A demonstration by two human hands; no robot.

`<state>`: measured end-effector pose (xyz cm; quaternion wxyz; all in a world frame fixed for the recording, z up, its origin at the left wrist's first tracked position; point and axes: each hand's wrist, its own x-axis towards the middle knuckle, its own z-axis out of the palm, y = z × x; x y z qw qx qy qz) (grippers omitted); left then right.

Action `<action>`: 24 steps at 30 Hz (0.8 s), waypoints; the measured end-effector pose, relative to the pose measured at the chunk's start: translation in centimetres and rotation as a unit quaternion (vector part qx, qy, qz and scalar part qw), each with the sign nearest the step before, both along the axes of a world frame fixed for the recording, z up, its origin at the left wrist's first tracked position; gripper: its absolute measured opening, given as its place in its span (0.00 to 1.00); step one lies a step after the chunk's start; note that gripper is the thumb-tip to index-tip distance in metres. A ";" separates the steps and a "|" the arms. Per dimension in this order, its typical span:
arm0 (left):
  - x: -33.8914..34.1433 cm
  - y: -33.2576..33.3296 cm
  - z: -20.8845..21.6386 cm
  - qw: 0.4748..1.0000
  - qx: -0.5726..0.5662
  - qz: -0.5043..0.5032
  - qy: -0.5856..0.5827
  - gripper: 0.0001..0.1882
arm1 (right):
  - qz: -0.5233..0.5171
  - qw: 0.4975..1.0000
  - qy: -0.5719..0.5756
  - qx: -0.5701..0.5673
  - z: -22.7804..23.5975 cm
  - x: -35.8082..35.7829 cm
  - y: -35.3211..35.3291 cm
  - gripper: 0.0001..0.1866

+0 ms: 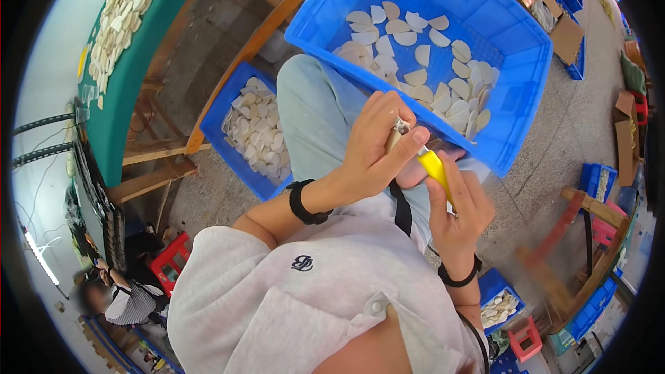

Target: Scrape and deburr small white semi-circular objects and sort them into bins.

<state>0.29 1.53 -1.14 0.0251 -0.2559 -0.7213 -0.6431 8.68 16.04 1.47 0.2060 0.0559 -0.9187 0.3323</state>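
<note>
Two hands meet at the near edge of a big blue tub, over the wearer's lap. The left hand [384, 145] is closed, thumb against fingers, pinching a pale piece [393, 140] mostly hidden by those fingers; a small shiny bit beside it is too small to make out. The right hand [458, 208] is wrapped round a knife [436, 172] with a smooth yellow handle, its metal end close to the left thumb.

The tub [521, 62], ribbed hard plastic with a gridded floor, rises just beyond both hands. Flat, matt, cream half-discs [419, 55] lie inside, scattered at the far side and piled toward the near right corner. To the left, past a knee in faded denim [312, 100], a smaller blue bin [225, 160] is filled with similar pieces. An orange beam [285, 10] slants between that bin and a green desk [125, 104], whose top carries a long heap [128, 14] of more pieces; rough timber legs prop it.

Speckled grey floor [557, 121] opens at right, hemmed by brown cartons [568, 38]. Another bin of pieces [500, 308] and a pink stool [526, 339] sit at lower right. At lower left, a second person [135, 303] is near a red stool [170, 261].
</note>
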 end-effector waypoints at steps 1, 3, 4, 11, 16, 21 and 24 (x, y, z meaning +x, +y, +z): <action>0.0 0.0 -0.1 1.000 0.001 -0.001 -0.008 0.07 | -0.002 1.000 0.006 0.002 -0.2 0.0 0.0 0.20; 0.1 0.1 -0.4 1.000 0.002 0.003 -0.016 0.06 | -0.005 1.000 0.012 0.003 -0.4 0.0 0.0 0.20; 0.1 0.1 -0.5 1.000 0.004 0.007 -0.023 0.06 | -0.006 1.000 0.017 0.006 -0.5 0.0 -0.1 0.20; 0.5 0.6 -0.5 0.995 0.036 0.010 -0.096 0.12 | -0.041 0.999 -0.013 0.002 -0.4 0.3 -0.3 0.18; 0.0 0.5 0.7 0.889 0.275 -0.095 -0.353 0.19 | -0.094 0.994 0.017 -0.053 -0.6 -0.2 0.7 0.15; -1.1 -0.2 1.0 0.778 0.359 -0.185 -0.481 0.20 | -0.138 0.983 -0.043 -0.112 0.2 0.3 0.8 0.13; -1.5 -0.7 0.2 0.721 0.401 -0.240 -0.511 0.19 | -0.142 0.979 -0.073 -0.126 0.1 0.4 0.7 0.12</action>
